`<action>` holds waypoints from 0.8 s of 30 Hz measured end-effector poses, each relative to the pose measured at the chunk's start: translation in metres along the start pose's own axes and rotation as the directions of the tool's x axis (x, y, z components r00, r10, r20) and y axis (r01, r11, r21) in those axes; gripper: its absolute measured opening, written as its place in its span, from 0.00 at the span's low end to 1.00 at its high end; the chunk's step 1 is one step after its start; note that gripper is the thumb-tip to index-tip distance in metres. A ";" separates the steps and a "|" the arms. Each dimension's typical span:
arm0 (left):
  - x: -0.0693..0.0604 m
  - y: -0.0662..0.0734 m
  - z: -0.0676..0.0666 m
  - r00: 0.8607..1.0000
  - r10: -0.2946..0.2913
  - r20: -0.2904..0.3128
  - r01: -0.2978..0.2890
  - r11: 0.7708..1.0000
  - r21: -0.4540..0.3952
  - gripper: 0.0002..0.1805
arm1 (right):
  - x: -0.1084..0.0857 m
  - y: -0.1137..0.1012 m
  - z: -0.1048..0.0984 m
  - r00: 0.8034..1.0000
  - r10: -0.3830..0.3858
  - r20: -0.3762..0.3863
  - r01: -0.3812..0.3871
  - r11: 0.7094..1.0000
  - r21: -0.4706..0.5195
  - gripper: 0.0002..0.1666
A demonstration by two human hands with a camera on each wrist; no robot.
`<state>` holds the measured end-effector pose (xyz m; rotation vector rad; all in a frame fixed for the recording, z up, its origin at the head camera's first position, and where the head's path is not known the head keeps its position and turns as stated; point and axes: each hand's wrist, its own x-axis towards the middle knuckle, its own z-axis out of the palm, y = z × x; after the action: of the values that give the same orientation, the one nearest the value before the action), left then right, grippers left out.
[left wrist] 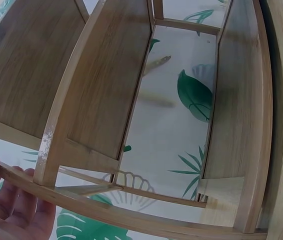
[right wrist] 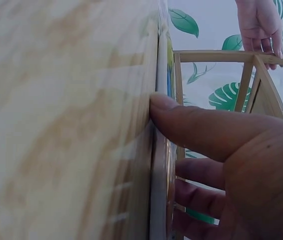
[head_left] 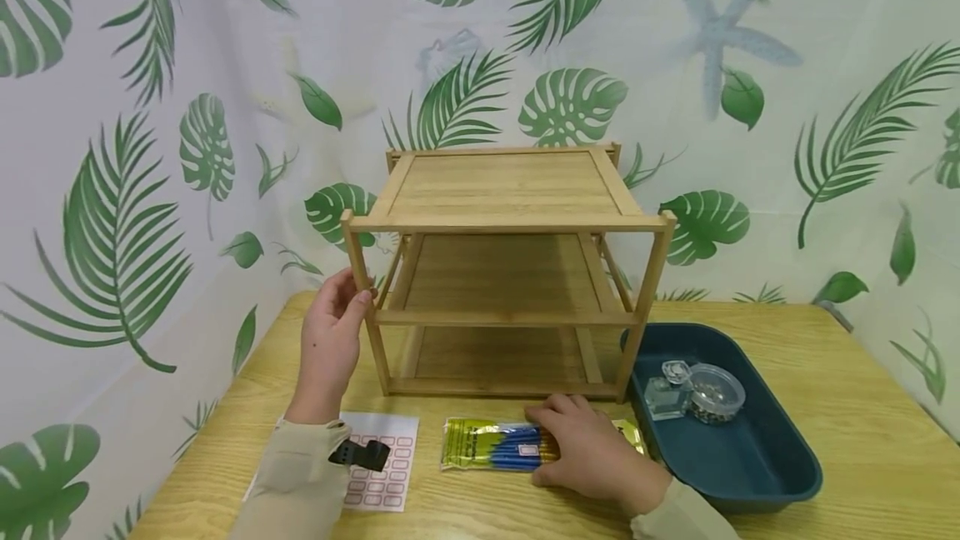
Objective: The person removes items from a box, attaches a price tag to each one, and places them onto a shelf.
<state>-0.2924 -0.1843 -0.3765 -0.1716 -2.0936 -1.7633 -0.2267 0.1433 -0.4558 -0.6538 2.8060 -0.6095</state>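
Note:
A three-tier wooden shelf (head_left: 502, 183) stands upright on the table. My left hand (head_left: 332, 340) holds its front left post, and the left wrist view shows the fingers (left wrist: 24, 205) curled around that wood. In front of the shelf lies a flat yellow-green plastic packet (head_left: 480, 444) with long blue stick-like shapes and a small white label. My right hand (head_left: 588, 448) grips the packet over its right part, thumb at the near edge and fingers at the far side. The hand hides part of it. In the right wrist view the packet shows only edge-on beside the thumb (right wrist: 181, 117).
A sheet of red-bordered labels (head_left: 397, 473) lies partly under my left forearm. At the right, a dark teal tub (head_left: 750, 457) holds a square glass bottle (head_left: 666, 397) and a round clear container (head_left: 716, 394) of small pieces. A leaf-patterned wall covering (head_left: 465, 107) hangs behind the shelf.

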 end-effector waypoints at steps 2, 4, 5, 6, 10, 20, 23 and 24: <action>0.002 0.000 0.000 1.000 0.003 0.003 -0.003 1.000 -0.016 0.20 | 0.000 0.000 -0.001 1.000 0.003 -0.002 -0.003 1.000 -0.009 0.41; 0.003 0.001 0.001 1.000 0.004 0.009 -0.004 1.000 -0.030 0.20 | 0.000 0.001 -0.002 1.000 0.001 -0.006 -0.001 1.000 -0.014 0.38; 0.003 0.001 0.001 1.000 0.003 0.012 -0.002 0.999 -0.032 0.20 | 0.000 0.001 -0.002 1.000 -0.003 -0.007 0.002 1.000 -0.015 0.36; 0.003 0.001 0.002 1.000 0.001 0.013 0.000 0.999 -0.032 0.20 | 0.000 0.001 -0.002 1.000 -0.012 -0.009 0.012 1.000 -0.011 0.34; 0.002 0.001 0.002 1.000 -0.001 0.005 0.002 1.000 -0.017 0.20 | 0.000 -0.001 -0.003 0.997 -0.076 -0.006 0.076 0.997 -0.026 0.26; 0.000 -0.001 0.000 1.000 0.006 -0.003 -0.006 1.000 -0.002 0.20 | -0.005 -0.012 -0.003 0.993 -0.111 -0.037 0.110 0.993 -0.045 0.20; 0.000 -0.002 0.000 1.000 0.005 -0.005 -0.005 1.000 -0.005 0.20 | -0.007 -0.013 -0.005 0.990 -0.129 -0.048 0.128 0.991 -0.035 0.20; 0.000 -0.002 0.000 1.000 0.006 -0.004 -0.006 1.000 -0.009 0.20 | -0.007 -0.013 -0.006 0.989 -0.135 -0.051 0.134 0.991 -0.030 0.20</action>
<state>-0.2928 -0.1852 -0.3787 -0.1766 -2.0805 -1.7677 -0.2169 0.1378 -0.4440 -0.8503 2.8404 -0.6224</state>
